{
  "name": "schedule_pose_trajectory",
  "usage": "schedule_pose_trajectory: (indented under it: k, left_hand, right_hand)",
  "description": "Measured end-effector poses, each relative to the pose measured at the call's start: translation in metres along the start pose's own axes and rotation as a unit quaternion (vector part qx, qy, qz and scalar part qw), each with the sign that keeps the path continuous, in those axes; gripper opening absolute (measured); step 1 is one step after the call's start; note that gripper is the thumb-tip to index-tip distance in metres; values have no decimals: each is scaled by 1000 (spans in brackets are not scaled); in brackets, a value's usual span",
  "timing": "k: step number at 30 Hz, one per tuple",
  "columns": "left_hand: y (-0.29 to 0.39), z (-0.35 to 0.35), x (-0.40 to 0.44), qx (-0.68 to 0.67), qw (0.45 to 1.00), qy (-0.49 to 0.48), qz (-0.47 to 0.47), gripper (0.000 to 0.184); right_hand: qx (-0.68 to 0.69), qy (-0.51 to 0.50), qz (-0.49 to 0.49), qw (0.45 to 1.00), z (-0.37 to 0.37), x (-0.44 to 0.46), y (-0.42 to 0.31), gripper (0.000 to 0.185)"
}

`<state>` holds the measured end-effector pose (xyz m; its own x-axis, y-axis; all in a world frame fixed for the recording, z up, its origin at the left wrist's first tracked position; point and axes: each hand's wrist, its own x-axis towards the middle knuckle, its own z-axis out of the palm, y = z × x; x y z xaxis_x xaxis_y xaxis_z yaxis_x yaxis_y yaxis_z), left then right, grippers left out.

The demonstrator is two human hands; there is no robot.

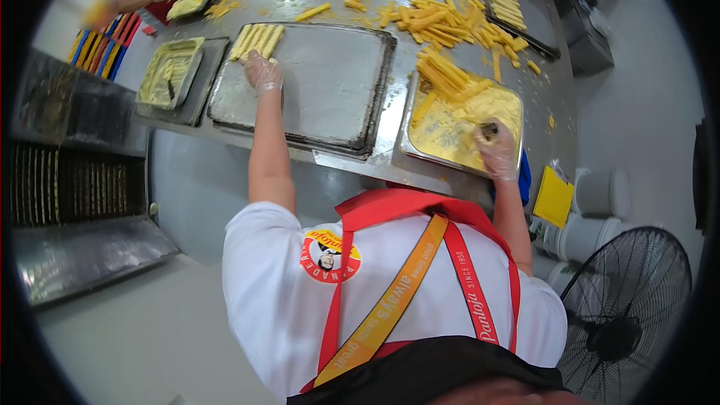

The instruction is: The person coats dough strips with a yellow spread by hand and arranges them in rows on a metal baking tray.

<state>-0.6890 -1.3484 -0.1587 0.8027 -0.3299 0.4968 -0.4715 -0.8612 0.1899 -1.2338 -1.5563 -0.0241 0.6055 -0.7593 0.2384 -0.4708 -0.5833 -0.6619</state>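
Steel counter [395,97] — left hand's grip [263,73] touches pale coated sticks [256,40] at its twelve o'clock, pinching or not I cannot tell; right hand's grip [498,153] curls around a dark object [490,132] — yellow sticks [444,78] at eleven o'clock.

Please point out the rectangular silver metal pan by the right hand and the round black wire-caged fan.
Rectangular silver metal pan [409,117]: head view, on its left rim.
Round black wire-caged fan [613,338]: head view, on the hub at its centre.
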Motion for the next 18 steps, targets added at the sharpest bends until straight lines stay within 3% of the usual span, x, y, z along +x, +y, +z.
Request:
schedule_pose_trajectory:
  k: [2,3,4,5,6,8,9,10,13,16,18]
  left_hand:
    - [47,-35,-20,20,998,41,53,63]
    - [80,-61,-34,-53,989,46,127,63]
    - [114,-86,-50,-126,971,49,197,64]
    - [151,-106,-64,-164,965,-19,205,60]
    - [183,-120,-76,-200,953,-86,212,57]
    - [232,-133,-91,-348,878,-84,318,49]
    - [248,-127,-93,-318,872,-104,358,46]
    - [262,-114,-95,-287,863,-124,396,42]
    - [278,-93,-102,-213,846,-100,479,32]
    - [290,-90,-100,-165,839,-65,514,23]
    - [295,-96,-103,-151,843,-68,512,20]
  right_hand:
    - [140,-113,-8,984,10,-6,12,20]
    - [186,-157,-15,970,11,-5,17,19]
    - [221,-151,70,961,7,2,24,20]
    - [255,-144,151,944,1,13,29,20]
    - [191,-32,131,972,-4,22,26,21]
    - [19,-2,135,991,-10,42,29,22]
    - [-68,13,133,989,-13,48,29,23]
    - [-117,62,-21,991,0,39,29,23]
    - [17,-120,-138,983,8,19,13,23]
    - [156,-195,62,966,0,34,28,20]
    - [71,-93,106,987,-17,45,29,19]
